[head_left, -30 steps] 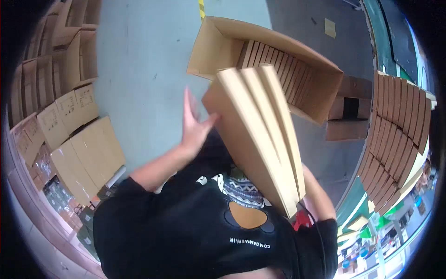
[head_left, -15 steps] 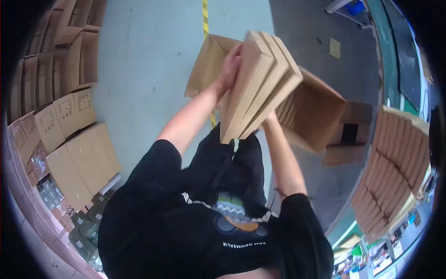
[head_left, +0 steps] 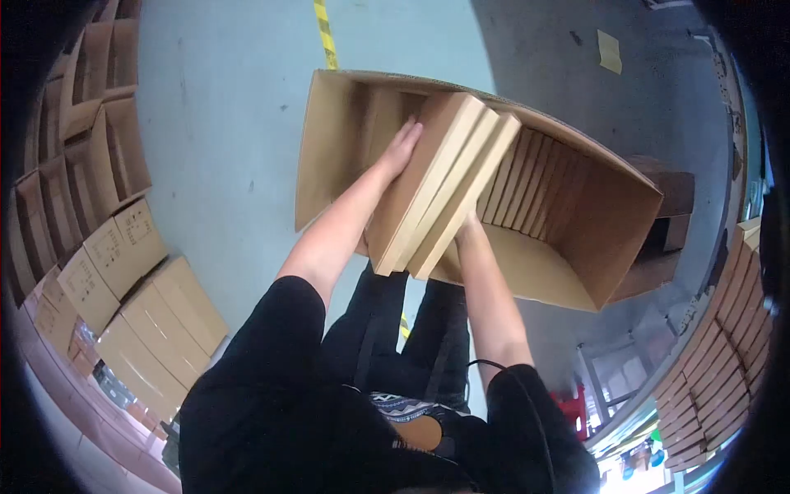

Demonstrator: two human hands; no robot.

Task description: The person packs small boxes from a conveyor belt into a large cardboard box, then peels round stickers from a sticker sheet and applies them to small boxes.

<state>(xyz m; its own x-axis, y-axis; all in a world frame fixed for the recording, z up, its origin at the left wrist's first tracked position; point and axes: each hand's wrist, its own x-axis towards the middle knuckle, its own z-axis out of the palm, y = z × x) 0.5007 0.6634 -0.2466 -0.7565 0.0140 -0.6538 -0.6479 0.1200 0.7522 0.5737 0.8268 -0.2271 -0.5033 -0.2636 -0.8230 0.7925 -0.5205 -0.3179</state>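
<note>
Between my two hands stand three flat cardboard boxes (head_left: pixel 436 189), on edge and pressed side by side, over a large open carton (head_left: pixel 613 239). My left hand (head_left: pixel 401 150) lies along the left face of this bundle, fingers stretched against it. My right hand (head_left: pixel 469 228) grips from the right side; its fingers are mostly hidden behind the boxes. Inside the carton, a row of similar flat boxes (head_left: pixel 527 185) stands upright toward the right. The carton's left part shows bare inner walls. I cannot tell whether the held boxes touch the carton.
Open cartons (head_left: pixel 90 148) are stacked along the left, with closed cartons (head_left: pixel 156 321) nearer me. Another carton (head_left: pixel 658 280) lies behind the big one's right end. Many flat boxes (head_left: pixel 716 370) are stacked at the far right. Yellow-black tape (head_left: pixel 326 37) marks the floor.
The held boxes have come down and lie lower over the carton, which now appears larger and more fully in view. Both hands keep hold of the bundle.
</note>
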